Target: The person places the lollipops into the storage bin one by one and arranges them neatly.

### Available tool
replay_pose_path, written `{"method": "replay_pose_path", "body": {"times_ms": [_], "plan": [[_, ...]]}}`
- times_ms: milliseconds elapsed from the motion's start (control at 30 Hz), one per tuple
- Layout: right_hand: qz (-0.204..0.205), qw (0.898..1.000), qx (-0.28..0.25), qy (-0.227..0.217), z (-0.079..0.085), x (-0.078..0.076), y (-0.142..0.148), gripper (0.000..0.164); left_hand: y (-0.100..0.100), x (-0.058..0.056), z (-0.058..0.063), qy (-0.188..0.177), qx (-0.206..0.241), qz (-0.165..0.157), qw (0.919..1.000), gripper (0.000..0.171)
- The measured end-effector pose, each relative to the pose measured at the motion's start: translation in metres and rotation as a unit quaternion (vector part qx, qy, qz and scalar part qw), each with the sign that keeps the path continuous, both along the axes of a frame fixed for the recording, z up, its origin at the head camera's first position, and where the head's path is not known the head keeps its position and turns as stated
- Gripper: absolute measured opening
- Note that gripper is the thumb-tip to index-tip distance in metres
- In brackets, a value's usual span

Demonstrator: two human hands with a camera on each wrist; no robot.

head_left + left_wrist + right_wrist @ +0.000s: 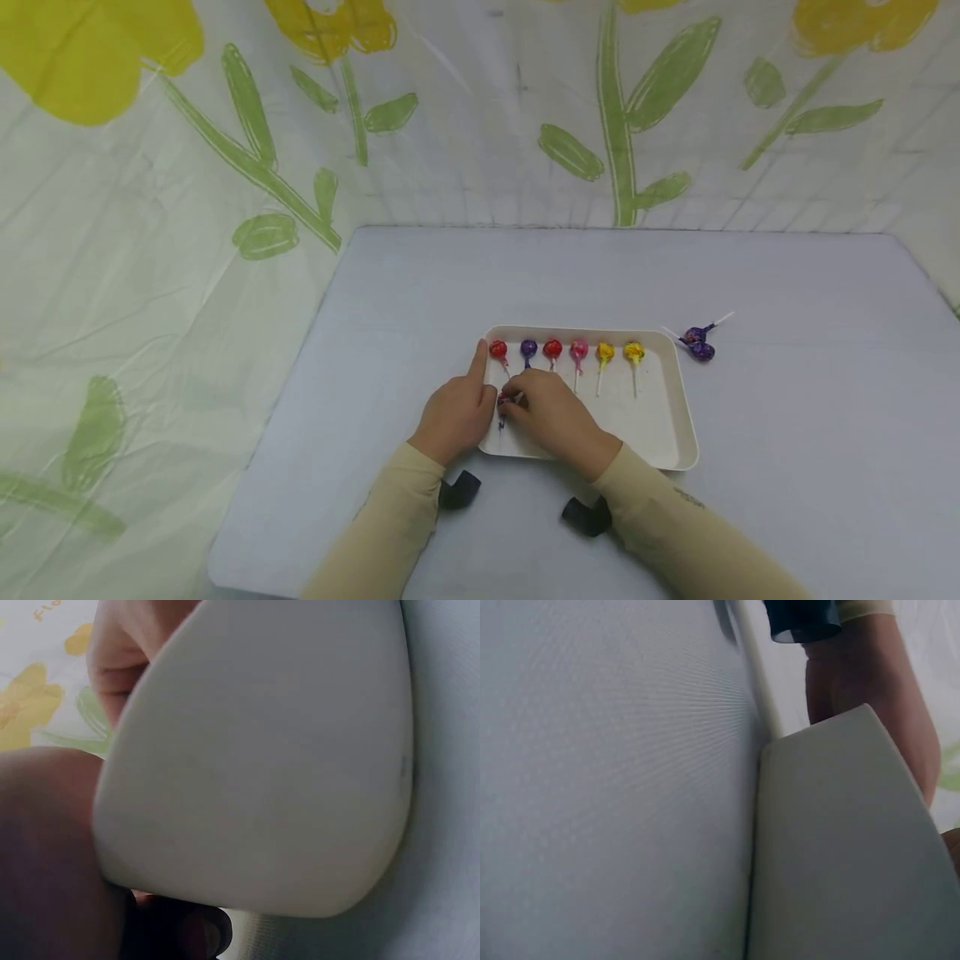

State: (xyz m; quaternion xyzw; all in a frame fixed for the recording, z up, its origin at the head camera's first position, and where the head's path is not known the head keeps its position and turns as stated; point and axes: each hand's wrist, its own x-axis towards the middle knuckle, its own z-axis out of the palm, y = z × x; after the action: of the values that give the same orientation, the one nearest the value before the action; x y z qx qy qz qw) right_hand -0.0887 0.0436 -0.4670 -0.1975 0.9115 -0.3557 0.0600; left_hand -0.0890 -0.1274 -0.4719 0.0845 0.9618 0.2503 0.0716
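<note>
Inside a shallow white tray [660, 417], a row of several wrapped lollipops runs along the far side: red [498, 350], purple [528, 347], another red, pink [579, 349] and yellow [633, 352]. My right hand [555, 412] reaches over the near rim and pinches a dark-wrapped lollipop [502, 422] at the tray's left, its stick toward me. Fingers partly hide its head. At the left rim rests my left hand [459, 412], index finger straight along the edge. In the left wrist view the tray's outer wall [262, 765] covers much of the hands.
Two dark purple lollipops [701, 350] lie on the table [810, 417] just right of the tray. Black wrist devices [587, 517] sit under both wrists. A flower-printed sheet [465, 125] hangs behind the table and on its left.
</note>
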Motion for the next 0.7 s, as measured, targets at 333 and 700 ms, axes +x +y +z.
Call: {"method": "replay_pose_path", "body": {"times_ms": [333,700], "plan": [[0.002,0.999,0.035,0.020,-0.0002,0.0024,-0.0046,0.022,0.0011,0.0000,0.0012,-0.010,0.011,0.004,0.9999,0.067],[-0.007,0.997,0.066,0.036,0.0031,0.0053,-0.0036,0.024,0.0005,-0.0006,-0.0007,-0.006,0.011,0.003,0.9999,0.067]]}}
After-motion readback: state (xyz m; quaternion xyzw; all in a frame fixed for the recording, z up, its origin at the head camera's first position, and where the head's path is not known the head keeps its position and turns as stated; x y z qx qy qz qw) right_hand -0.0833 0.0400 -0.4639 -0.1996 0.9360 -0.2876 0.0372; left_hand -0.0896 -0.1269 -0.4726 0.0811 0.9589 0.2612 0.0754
